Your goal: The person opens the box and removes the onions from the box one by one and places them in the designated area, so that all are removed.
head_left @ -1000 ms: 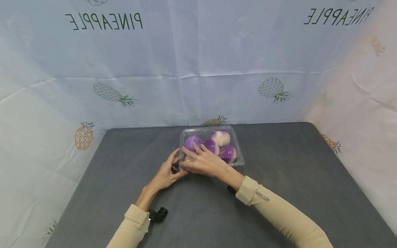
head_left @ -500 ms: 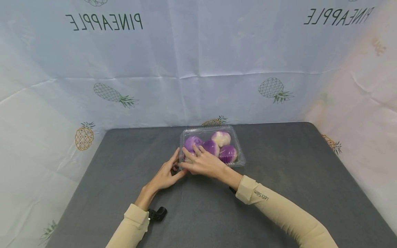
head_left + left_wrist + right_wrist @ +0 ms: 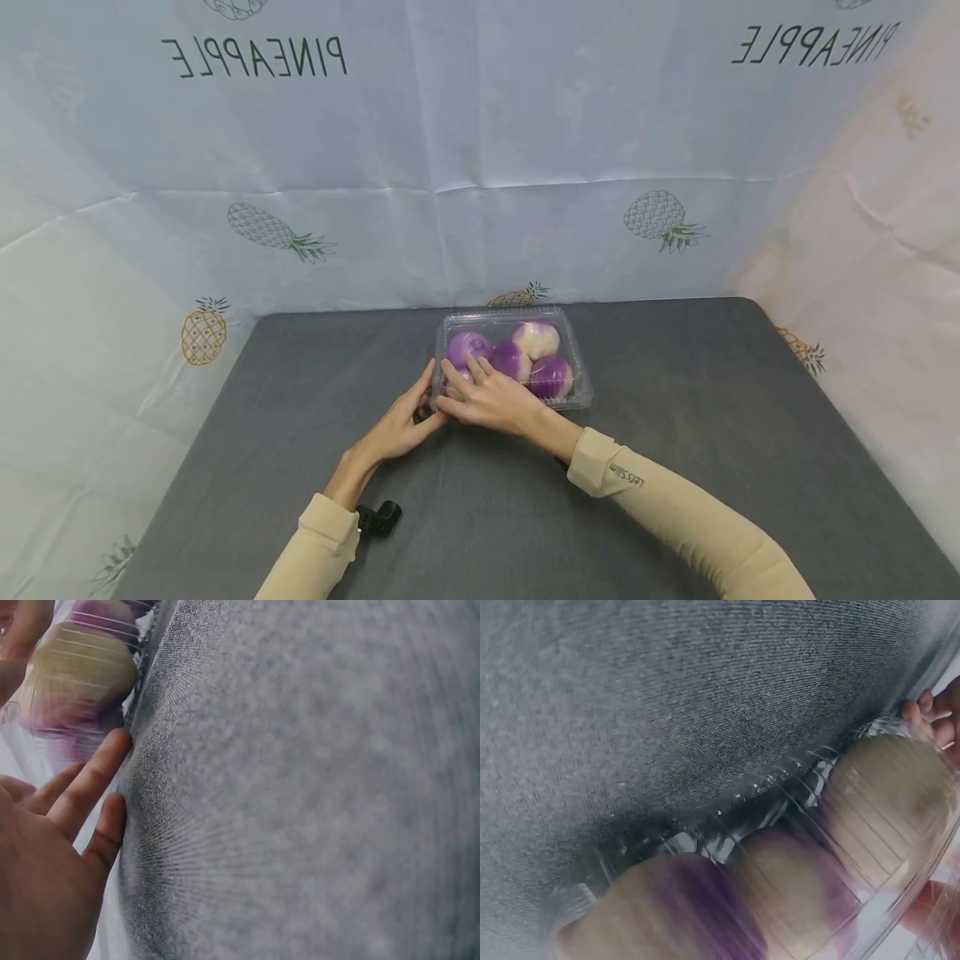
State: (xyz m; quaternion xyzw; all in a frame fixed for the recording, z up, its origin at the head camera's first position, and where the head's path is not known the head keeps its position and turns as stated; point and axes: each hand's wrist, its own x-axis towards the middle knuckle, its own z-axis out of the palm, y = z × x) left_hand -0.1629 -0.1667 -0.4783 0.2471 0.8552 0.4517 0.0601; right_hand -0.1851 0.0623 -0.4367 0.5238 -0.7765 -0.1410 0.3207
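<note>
A clear plastic clamshell box [image 3: 491, 320] sits shut near the table's far edge. Several purple-and-white turnips [image 3: 551, 377] fill it. My left hand [image 3: 399, 427] rests against the box's left side, fingers extended and thumb at the near left corner. From the right, my right hand [image 3: 497, 402] lies over the near left part of the lid, its fingers spread on the plastic. The left wrist view shows a left hand [image 3: 56, 855] with straight fingers beside the box wall. Turnips [image 3: 787, 889] behind ribbed plastic fill the lower right wrist view; part of my right hand is hidden.
The dark grey table [image 3: 675, 450] extends around the box on the left, right and near sides. Close behind it hangs a pale curtain [image 3: 450, 125] printed with pineapples. A black wrist device [image 3: 381, 518] is at my left cuff.
Both hands stay at the near left corner of the box. My right forearm has shifted very slightly to the left, and the whole head view has dropped slightly.
</note>
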